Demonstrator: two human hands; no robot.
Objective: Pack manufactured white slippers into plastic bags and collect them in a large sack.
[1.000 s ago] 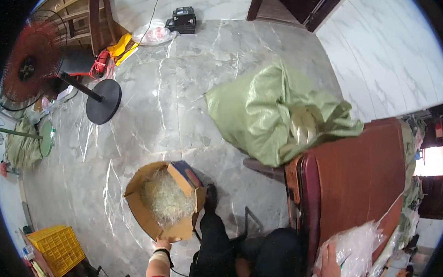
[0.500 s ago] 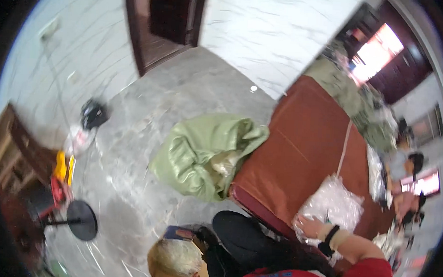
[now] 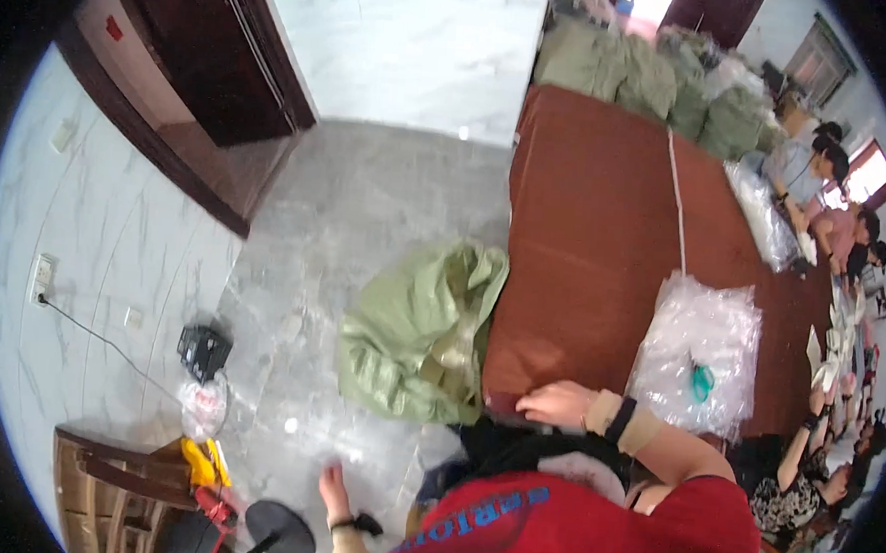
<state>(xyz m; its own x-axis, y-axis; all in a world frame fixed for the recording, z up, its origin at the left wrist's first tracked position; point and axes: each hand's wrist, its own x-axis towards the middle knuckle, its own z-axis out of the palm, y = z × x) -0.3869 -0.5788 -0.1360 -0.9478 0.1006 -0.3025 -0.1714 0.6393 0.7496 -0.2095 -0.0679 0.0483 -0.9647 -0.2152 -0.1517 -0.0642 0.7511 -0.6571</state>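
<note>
— Where are your hands?

— My right hand (image 3: pixel 557 403) lies flat, fingers open, on the near edge of the brown worktop (image 3: pixel 595 234), holding nothing. My left hand (image 3: pixel 333 487) hangs low over the marble floor (image 3: pixel 367 202), fingers spread and empty.

— And the things nearby?

— A pile of clear plastic bags (image 3: pixel 698 350) sits just right of my wrist; a green sack (image 3: pixel 420 330) slumps against the worktop's side.

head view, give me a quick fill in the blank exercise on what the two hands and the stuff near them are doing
1. The right hand rests on the near edge of the long ____ table.
2. The big sack slumped on the floor beside the table is ____ in colour.
3. The left hand reaches down toward the grey ____.
4. The pile of clear plastic bags lies on the ____.

Missing words: brown; green; floor; table
</note>
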